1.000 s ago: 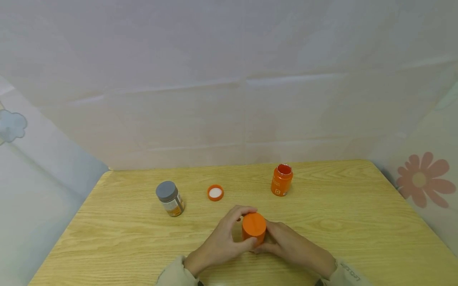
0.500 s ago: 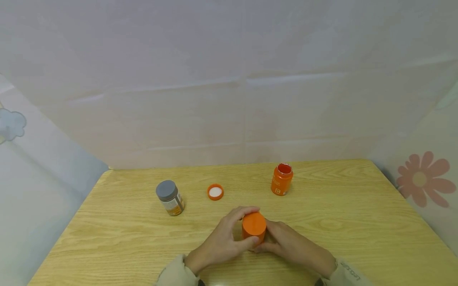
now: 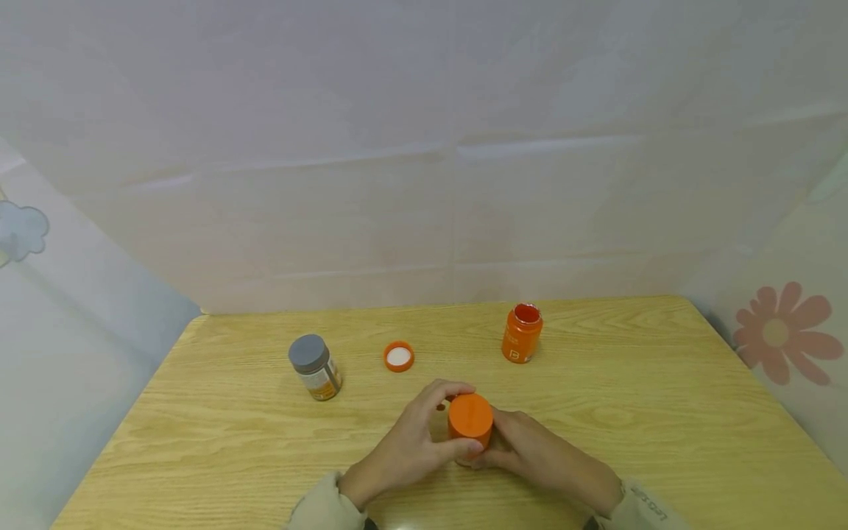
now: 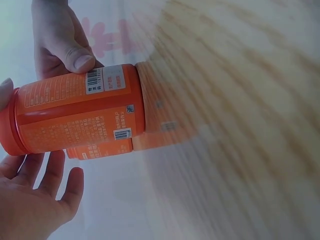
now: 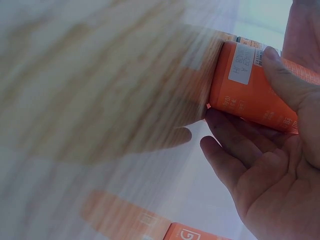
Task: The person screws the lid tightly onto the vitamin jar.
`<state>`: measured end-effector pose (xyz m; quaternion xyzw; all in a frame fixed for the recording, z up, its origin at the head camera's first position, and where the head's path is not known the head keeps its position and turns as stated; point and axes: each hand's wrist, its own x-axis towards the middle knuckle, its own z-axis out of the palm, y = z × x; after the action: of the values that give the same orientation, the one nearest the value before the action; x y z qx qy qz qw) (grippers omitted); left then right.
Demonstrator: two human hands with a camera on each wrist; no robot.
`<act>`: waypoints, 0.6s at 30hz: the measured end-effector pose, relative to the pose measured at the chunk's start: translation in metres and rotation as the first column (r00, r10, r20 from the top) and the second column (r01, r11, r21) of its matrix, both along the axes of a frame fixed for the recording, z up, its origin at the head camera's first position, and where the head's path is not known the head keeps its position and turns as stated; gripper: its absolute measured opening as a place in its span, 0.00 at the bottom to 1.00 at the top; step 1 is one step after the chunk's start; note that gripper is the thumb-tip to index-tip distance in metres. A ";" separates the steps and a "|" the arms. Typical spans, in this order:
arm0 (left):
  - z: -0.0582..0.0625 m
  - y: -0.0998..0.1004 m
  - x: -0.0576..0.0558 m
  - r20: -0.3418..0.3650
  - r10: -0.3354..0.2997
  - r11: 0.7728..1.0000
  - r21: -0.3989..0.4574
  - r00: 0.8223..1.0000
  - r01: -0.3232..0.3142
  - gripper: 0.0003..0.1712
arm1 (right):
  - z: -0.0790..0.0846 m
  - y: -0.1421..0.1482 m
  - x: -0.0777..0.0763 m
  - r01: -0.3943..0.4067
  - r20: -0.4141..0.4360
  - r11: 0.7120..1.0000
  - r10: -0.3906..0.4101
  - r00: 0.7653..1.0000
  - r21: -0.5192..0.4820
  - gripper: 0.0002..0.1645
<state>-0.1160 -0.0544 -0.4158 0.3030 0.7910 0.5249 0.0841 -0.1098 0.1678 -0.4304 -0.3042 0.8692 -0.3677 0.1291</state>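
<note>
An orange jar [image 4: 80, 110] stands upright on the table between both hands. My left hand [image 3: 411, 445] grips its orange lid [image 3: 470, 416], with the thumb on the near side and the index finger on the far side. Its other fingers are loosely spread in the left wrist view. Lower down, my right hand [image 3: 530, 449] holds the jar's body, its thumb pressed near a white label [image 5: 240, 64] in the right wrist view. The lid sits on the jar's mouth; whether it is tight cannot be told.
An open orange jar [image 3: 521, 338] stands toward the back right. Near the back middle lies an orange cap [image 3: 399, 357], white inside facing up. A grey-lidded jar [image 3: 316, 368] stands on the left of the wooden table [image 3: 218, 442]. A white sheet [image 3: 331, 221] hangs behind.
The left fingers and thumb shift slightly around the lid. The right hand and the jar stay in place, as do the other jars and the loose cap.
</note>
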 end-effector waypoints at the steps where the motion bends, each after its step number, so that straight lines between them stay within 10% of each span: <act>1: 0.000 0.000 0.000 0.002 -0.003 1.000 0.000 1.000 0.003 0.33 | 0.000 0.000 0.000 -0.001 0.000 1.000 0.001 1.000 0.000 0.28; 18: 0.004 0.001 -0.001 -0.044 -0.002 1.000 0.010 0.999 0.002 0.33 | -0.003 0.000 0.000 0.014 0.007 1.000 -0.014 1.000 -0.012 0.31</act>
<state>-0.1167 -0.0538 -0.4117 0.3156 0.7896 0.5221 0.0657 -0.1097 0.1674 -0.4330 -0.2977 0.8687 -0.3747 0.1275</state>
